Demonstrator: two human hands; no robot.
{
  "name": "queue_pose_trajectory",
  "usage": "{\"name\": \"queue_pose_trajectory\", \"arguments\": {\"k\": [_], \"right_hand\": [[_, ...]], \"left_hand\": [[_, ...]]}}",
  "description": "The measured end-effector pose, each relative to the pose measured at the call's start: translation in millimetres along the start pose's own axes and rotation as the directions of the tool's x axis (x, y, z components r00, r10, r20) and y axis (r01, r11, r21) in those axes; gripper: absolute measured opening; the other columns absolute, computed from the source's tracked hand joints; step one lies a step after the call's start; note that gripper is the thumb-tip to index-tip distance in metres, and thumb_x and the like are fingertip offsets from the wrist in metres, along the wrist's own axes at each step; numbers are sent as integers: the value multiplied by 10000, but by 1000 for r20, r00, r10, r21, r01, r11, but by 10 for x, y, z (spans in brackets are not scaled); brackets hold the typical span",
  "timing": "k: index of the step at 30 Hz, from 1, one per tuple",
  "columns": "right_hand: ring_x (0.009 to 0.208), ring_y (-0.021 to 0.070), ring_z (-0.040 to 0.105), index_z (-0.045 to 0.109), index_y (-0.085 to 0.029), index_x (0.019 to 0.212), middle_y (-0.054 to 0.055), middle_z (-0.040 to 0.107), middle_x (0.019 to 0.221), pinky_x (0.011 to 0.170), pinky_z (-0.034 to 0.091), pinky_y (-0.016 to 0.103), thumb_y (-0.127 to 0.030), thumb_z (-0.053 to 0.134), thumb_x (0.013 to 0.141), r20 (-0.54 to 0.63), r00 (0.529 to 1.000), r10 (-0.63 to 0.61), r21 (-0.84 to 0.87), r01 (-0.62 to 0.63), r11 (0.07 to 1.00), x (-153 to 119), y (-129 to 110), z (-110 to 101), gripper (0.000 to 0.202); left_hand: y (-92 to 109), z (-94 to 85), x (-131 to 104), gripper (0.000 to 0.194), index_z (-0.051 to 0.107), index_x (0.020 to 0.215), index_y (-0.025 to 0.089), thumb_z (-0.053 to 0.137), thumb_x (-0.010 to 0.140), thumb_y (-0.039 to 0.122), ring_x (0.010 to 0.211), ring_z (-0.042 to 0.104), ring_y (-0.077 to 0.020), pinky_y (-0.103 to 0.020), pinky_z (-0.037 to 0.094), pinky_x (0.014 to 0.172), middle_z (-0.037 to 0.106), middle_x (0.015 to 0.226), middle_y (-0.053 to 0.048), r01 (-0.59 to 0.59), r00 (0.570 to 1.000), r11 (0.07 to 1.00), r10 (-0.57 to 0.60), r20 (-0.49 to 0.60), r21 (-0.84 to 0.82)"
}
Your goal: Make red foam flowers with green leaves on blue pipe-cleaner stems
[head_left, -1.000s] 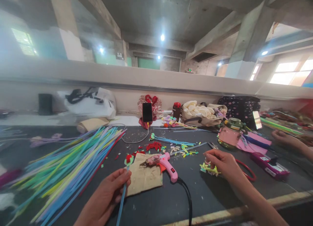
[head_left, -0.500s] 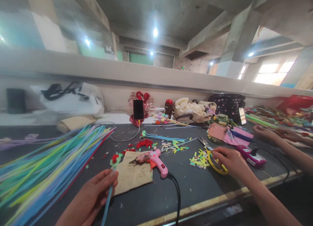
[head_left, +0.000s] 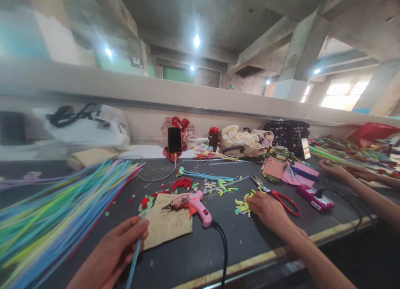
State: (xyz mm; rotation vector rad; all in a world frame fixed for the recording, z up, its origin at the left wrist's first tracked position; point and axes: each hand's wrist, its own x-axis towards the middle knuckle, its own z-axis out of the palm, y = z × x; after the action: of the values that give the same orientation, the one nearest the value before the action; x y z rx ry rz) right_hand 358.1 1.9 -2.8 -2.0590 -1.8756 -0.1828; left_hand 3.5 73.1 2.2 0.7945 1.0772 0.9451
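My left hand (head_left: 120,243) is closed, pinching the pale blue stem of a pipe cleaner flower (head_left: 145,203) between thumb and fingers. The flower's head is red and light green and points up. My right hand (head_left: 270,212) reaches down into a pile of short yellow and green pipe cleaner pieces (head_left: 242,207). Its fingertips are drawn together there, and whatever lies between them is hidden. Just beyond that hand lie red-handled scissors (head_left: 286,202). A pink hot glue gun (head_left: 196,203) rests on a piece of brown cardboard (head_left: 168,226) between my hands.
Long pipe cleaners (head_left: 62,214) cover the table's left side. A phone (head_left: 174,140) stands at the back on a cable. Towards the right are a pink and green jar (head_left: 275,164), a purple power strip (head_left: 315,198) and another person's arms (head_left: 359,185). The glue gun's black cord (head_left: 225,243) runs off the front edge.
My right hand has moved left, from beside the scissors' handles onto the pile of pieces. The handle loop looked yellow before and now shows red. My left hand still grips the flower's stem.
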Motion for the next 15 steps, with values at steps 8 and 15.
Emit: {"name": "queue_pose_trajectory", "arguments": {"k": [8, 15], "right_hand": [[761, 206, 630, 677, -192, 876, 49, 693, 866, 646, 468, 271, -319, 410, 810, -80, 991, 107, 147, -94, 985, -17, 230, -178, 304], [779, 158, 609, 661, -261, 868, 22, 654, 848, 703, 448, 241, -243, 465, 807, 50, 995, -90, 145, 82, 986, -350, -155, -13, 206]], "left_hand": [[1, -37, 52, 383, 519, 565, 162, 788, 409, 386, 335, 366, -1, -78, 292, 310, 524, 453, 83, 28, 999, 999, -28, 15, 28], [-48, -94, 106, 400, 532, 625, 190, 805, 384, 356, 381, 441, -34, -100, 353, 344, 547, 484, 91, 47, 999, 999, -47, -1, 22]]}}
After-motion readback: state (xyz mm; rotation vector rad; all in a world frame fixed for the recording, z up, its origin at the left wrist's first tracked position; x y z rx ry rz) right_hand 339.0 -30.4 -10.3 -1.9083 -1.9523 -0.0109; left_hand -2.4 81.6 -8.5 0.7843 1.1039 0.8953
